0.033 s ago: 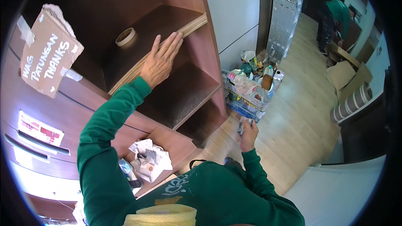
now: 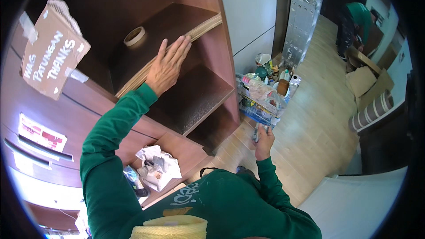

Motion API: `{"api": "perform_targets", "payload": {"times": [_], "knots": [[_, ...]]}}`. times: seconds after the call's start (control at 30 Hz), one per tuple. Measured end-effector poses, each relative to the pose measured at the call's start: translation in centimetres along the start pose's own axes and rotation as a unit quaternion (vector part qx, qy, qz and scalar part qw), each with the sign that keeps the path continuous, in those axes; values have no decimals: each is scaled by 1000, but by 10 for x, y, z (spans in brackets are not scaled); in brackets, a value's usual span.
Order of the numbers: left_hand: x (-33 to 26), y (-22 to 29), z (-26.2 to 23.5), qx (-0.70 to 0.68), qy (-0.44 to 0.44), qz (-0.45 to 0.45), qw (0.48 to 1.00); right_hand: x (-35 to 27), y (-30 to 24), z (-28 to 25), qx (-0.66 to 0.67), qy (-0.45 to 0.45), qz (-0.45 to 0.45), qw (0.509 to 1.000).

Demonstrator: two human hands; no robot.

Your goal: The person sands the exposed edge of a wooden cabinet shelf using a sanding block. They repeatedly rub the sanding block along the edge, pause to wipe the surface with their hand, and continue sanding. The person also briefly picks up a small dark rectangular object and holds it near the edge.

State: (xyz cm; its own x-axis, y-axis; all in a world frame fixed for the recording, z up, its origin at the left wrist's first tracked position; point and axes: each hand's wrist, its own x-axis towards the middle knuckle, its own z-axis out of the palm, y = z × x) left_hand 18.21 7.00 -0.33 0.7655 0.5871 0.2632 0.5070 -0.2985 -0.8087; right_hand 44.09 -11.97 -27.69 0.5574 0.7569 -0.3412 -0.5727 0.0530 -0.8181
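My left hand [image 2: 167,67] lies flat on the pale wooden front edge [image 2: 204,27] of a dark cabinet shelf [image 2: 155,26], fingers stretched out toward its far right end. A roll of masking tape [image 2: 134,36] rests on that shelf, behind the hand. Lower and to the right, over the floor, my right hand [image 2: 265,144] is closed around a small crumpled grey piece [image 2: 256,133]. Its exact kind is hard to make out, partly covered by the fingers.
A cardboard sign [image 2: 53,53] is taped to the cabinet at left. Crumpled white paper [image 2: 168,170] lies on a low ledge. Beyond my right hand stands a blue crate [image 2: 254,114] of bottles and tubs, near a folded metal ladder [image 2: 302,26]. Another person [image 2: 354,22] bends over cardboard [image 2: 361,79].
The view has shifted very slightly. My left hand remains flat on the shelf edge, and my right hand still holds the grey piece.
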Motion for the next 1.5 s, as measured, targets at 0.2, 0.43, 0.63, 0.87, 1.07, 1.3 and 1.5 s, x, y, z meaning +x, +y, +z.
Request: {"api": "perform_targets", "payload": {"times": [0.2,0.43,0.63,0.87,1.07,1.3,1.5], "knots": [[-91,-6,-7,-23,-49,-63,997,0,-4,16,-47,-68,0,997],[-162,7,-17,-69,-68,-164,982,-21,7,73,-70,-166,24,983],[-187,27,-51,-242,-50,-247,937,-44,11,98,-114,-230,51,965],[-189,21,-36,-247,-9,-232,941,-54,17,112,-118,-272,46,954],[-163,22,-5,-141,-8,-162,977,-57,30,103,-128,-254,21,959],[-88,16,6,-144,66,-66,985,-54,34,76,-117,-228,58,965],[-24,23,15,-185,93,-8,978,-46,28,53,-96,-206,63,972]]}}
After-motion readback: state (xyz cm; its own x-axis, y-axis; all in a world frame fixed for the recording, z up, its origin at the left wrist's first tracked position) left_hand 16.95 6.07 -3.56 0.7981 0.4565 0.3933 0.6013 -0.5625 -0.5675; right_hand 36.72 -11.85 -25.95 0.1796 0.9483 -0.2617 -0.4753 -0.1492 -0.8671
